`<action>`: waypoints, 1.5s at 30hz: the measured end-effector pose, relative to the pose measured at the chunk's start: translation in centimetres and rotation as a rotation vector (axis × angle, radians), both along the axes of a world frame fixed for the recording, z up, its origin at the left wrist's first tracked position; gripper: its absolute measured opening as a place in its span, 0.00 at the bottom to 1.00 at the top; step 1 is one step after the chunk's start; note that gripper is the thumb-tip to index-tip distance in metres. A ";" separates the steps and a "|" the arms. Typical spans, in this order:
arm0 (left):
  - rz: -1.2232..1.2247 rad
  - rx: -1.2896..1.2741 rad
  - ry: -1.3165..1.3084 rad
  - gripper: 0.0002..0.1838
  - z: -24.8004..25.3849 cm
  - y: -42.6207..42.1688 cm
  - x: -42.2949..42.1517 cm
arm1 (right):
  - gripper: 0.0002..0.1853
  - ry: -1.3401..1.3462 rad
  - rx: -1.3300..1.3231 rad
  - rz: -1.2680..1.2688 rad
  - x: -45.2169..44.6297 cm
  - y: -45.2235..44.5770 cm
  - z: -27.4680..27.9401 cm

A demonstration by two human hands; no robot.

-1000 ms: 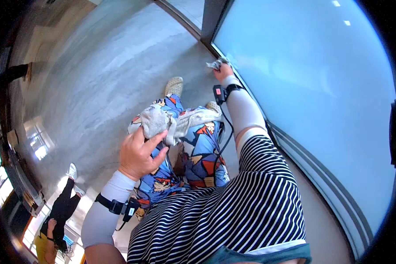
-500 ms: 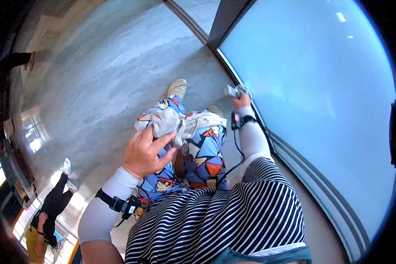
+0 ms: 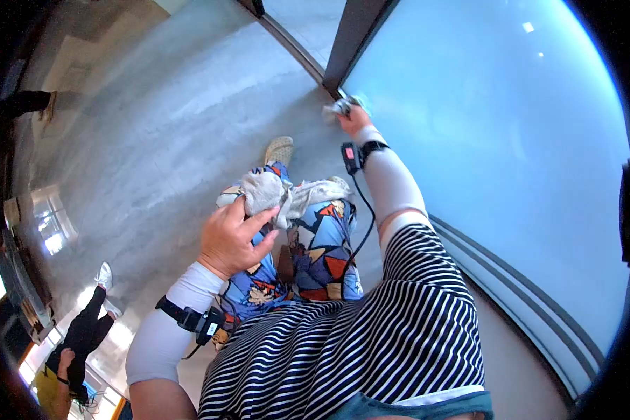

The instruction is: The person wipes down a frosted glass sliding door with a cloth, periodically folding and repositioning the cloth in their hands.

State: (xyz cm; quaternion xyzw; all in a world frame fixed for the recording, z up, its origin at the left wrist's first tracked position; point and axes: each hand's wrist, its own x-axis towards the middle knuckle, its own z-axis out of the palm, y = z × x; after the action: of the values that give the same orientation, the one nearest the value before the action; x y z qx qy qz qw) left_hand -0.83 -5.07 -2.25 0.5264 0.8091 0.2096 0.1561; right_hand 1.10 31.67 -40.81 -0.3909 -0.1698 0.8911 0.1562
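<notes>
Resting nr the knees (image 3: 325,234), the left hand (image 3: 229,241) has hardly been moved in the last sec. Its thumb is held apart & its fingers are loosely bent, w/ the pale cloth (image 3: 262,192) touched across the knees; whether it's gripped can't be told. Farther out, the small rag (image 3: 339,109) has been pushed back to the corner by the dark frame (image 3: 355,43), clasped in the right hand (image 3: 355,119), which is a bit blurred. So the bottom edge of the shiny panel (image 3: 497,147) is prob. being rubbed to & fro, not yet done.
</notes>
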 end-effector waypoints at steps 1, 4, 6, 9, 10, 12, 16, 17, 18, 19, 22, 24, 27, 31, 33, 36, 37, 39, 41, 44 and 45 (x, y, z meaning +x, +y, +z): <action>0.002 0.007 0.018 0.21 -0.1 0.0 -0.1 | 0.08 0.122 -0.068 0.016 -2.6 0.9 -1.7; 0.029 0.027 0.017 0.20 0.0 0.1 0.1 | 0.08 -0.015 -0.061 -0.066 -6.1 0.3 4.5; 0.036 0.047 0.018 0.21 0.1 0.2 0.1 | 0.08 -0.023 -0.099 -0.169 -6.1 0.1 7.4; 0.041 0.074 0.029 0.19 -0.2 0.2 0.2 | 0.11 0.089 -0.028 -0.094 -4.1 0.5 12.8; 0.039 0.081 0.030 0.19 -0.3 0.2 0.2 | 0.12 0.007 -0.006 -0.147 -4.0 -0.1 17.3; 0.036 0.060 0.014 0.19 -0.3 0.2 0.2 | 0.12 0.144 0.066 -0.110 -3.7 0.6 22.0; 0.031 0.018 0.037 0.20 0.5 0.4 0.3 | 0.14 0.606 0.255 -0.001 -2.6 0.9 33.7; 0.020 0.026 0.044 0.20 0.6 0.4 0.3 | 0.15 1.040 0.070 0.226 -2.7 2.8 34.0; 0.029 0.014 0.054 0.20 0.5 0.3 0.3 | 0.15 0.931 0.139 0.102 -2.6 2.8 35.6; 0.040 0.001 0.061 0.20 0.4 0.3 0.3 | 0.15 0.818 0.203 -0.021 -2.4 2.6 37.9; 0.046 0.021 0.045 0.20 0.0 0.2 0.5 | 0.16 0.868 0.244 -0.039 -2.0 0.1 39.7; 0.048 0.026 0.066 0.20 -0.2 0.1 0.6 | 0.18 0.594 0.378 -0.151 -2.8 -2.0 38.9; 0.053 0.007 0.069 0.20 0.1 0.0 0.6 | 0.17 0.290 0.229 -0.208 -4.2 -2.0 30.6; 0.054 0.039 0.032 0.19 -0.1 0.1 0.4 | 0.15 0.038 0.096 -0.189 -4.7 -1.2 17.5; 0.057 0.026 0.035 0.19 0.2 0.4 0.4 | 0.14 -0.023 0.055 -0.190 -5.2 -0.5 14.0; 0.054 0.009 0.014 0.19 0.5 0.5 0.4 | 0.11 -0.131 0.048 -0.212 -5.7 -0.6 13.8; 0.055 0.013 0.017 0.19 0.5 0.4 0.4 | 0.11 -0.115 0.019 -0.228 -5.9 -0.5 15.5; 0.045 0.020 0.026 0.19 0.4 0.4 0.4 | 0.11 -0.091 0.000 -0.242 -6.4 0.3 19.0; 0.049 0.032 0.023 0.19 0.1 0.3 0.4 | 0.11 0.065 -0.016 -0.162 -6.3 1.4 22.5; 0.046 0.042 0.029 0.19 -0.2 0.1 0.5 | 0.13 0.123 -0.024 -0.150 -6.1 1.1 31.6; 0.045 0.041 0.040 0.19 -0.3 0.0 0.6 | 0.14 0.170 0.074 -0.096 -6.3 1.3 33.8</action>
State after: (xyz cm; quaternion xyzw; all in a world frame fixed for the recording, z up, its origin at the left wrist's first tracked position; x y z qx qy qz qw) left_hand -0.27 -5.03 -2.52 0.5153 0.8191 0.2190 0.1246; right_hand -5.17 32.93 -6.99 -0.3154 -0.1699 0.9057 0.2266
